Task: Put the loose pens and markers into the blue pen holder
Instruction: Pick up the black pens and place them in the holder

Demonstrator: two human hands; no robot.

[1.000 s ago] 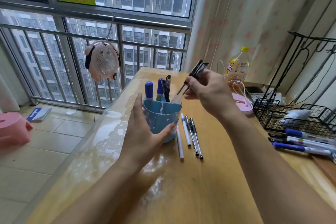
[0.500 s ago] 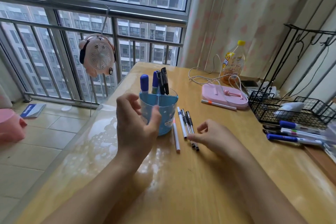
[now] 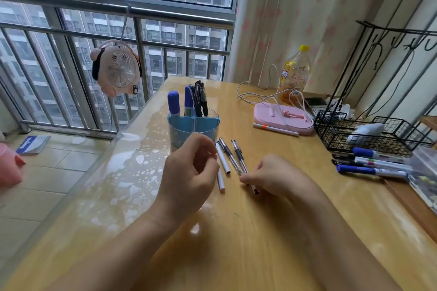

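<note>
The blue pen holder (image 3: 194, 125) stands on the table with two blue markers and several black pens upright in it. My left hand (image 3: 189, 178) hovers just in front of the holder, fingers loosely curled, holding nothing and not touching it. To the right of the holder lie two white pens (image 3: 223, 159) and two black-grip pens (image 3: 238, 155). My right hand (image 3: 279, 178) rests on the table and pinches the near end of the right black-grip pen. More markers (image 3: 371, 170) lie at the far right, and a white pen with an orange band (image 3: 275, 129) lies by the pink case.
A pink case (image 3: 283, 118) with a white cable, a yellow-capped bottle (image 3: 294, 73) and a black wire basket (image 3: 369, 134) stand at the back right. A small pink fan (image 3: 117, 67) hangs from the window rail. The table's left edge drops to a tiled floor.
My right hand set black pens into the holder, then came down to the pens on the table. My left hand let go of the holder and drew back.
</note>
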